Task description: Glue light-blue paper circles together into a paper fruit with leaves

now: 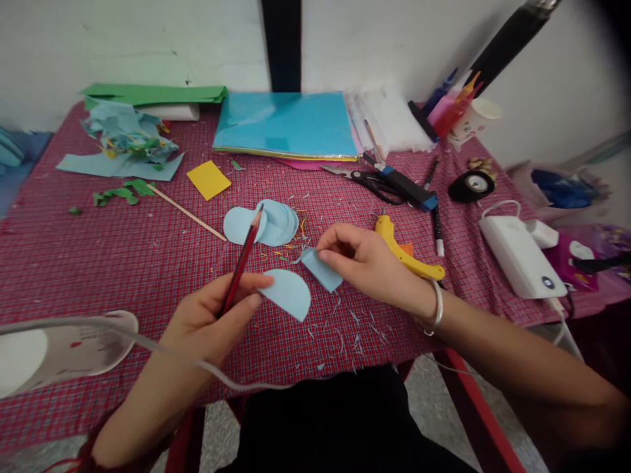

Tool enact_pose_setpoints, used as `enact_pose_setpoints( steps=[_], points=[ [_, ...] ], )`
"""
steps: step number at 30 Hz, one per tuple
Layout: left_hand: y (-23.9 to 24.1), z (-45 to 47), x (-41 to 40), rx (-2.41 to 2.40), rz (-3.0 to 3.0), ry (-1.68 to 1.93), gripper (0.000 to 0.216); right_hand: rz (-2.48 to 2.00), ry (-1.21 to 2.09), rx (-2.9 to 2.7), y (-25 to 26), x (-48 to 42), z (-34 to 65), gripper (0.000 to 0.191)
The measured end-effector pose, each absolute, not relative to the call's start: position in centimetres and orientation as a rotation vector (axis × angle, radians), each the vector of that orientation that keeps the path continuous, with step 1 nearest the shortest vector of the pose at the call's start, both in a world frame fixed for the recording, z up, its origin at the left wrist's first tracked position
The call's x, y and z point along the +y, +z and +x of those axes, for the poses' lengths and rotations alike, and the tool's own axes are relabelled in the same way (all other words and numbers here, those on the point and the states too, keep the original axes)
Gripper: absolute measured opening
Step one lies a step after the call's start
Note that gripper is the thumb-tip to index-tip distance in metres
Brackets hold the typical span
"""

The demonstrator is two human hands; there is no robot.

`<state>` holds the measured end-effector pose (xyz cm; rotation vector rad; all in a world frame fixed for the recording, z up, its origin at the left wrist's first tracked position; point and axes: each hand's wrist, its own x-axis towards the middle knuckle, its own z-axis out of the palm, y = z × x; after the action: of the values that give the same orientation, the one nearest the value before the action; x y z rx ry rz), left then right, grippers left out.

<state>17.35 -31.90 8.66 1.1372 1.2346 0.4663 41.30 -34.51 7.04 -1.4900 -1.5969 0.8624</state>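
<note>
My left hand (pixel 211 315) is closed around a dark red pencil (pixel 240 266), its sharpened tip pointing up. Between the thumb and fingers of that same hand sits a light blue half-round paper piece (pixel 290 292). Just to the right, my right hand (pixel 359 259) pinches the upper corner of a small light blue paper square (pixel 323 270) near the tablecloth. Beyond both hands lie several light blue rounded paper cutouts (pixel 276 223), partly overlapping. Thin paper shreds (pixel 355 322) are scattered around the square.
A yellow glue gun (pixel 407 253) lies by my right wrist, with scissors (pixel 379 186) and a blue-black cutter (pixel 408 188) behind it. A white power bank (pixel 522 256) is at the right. A grey cable (pixel 162 345) crosses over my left forearm beside a paper cup (pixel 93 341).
</note>
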Motion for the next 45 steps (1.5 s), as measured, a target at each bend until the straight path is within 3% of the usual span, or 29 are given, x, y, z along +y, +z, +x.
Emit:
enact_pose_setpoints(
  steps=[3,6,9,13,18,26,35,45],
  points=[
    [8.9,18.6,-31.8,1.211,1.256,0.523,0.025,-1.490,1.011,-1.598,6.4,-34.4,41.4,0.012],
    [8.8,19.5,-31.3,1.173,1.242,0.569,0.022,-1.531,0.961,-1.698,5.6,-34.0,41.7,0.022],
    [9.0,20.5,-30.2,1.169,1.176,0.617,0.024,-1.495,0.878,-1.794,5.2,-33.8,41.8,0.024],
    [9.1,21.8,-28.4,1.137,1.222,0.651,0.022,-1.405,1.025,-1.743,5.3,-33.9,41.8,0.028],
    [8.5,22.2,-28.0,1.133,1.469,0.649,0.017,-1.405,0.965,-1.469,6.2,-34.3,41.7,0.021],
    [8.2,21.8,-29.0,1.004,1.614,0.625,0.021,-1.299,1.267,-1.169,7.4,-34.2,41.2,0.021],
    [7.1,19.6,-26.1,1.216,1.472,0.667,0.025,-1.399,1.288,-1.331,7.5,-34.5,40.6,0.004],
    [7.4,19.7,-26.1,1.140,1.586,0.498,0.024,-1.497,1.126,-1.689,7.7,-34.4,40.4,0.016]
  ],
)
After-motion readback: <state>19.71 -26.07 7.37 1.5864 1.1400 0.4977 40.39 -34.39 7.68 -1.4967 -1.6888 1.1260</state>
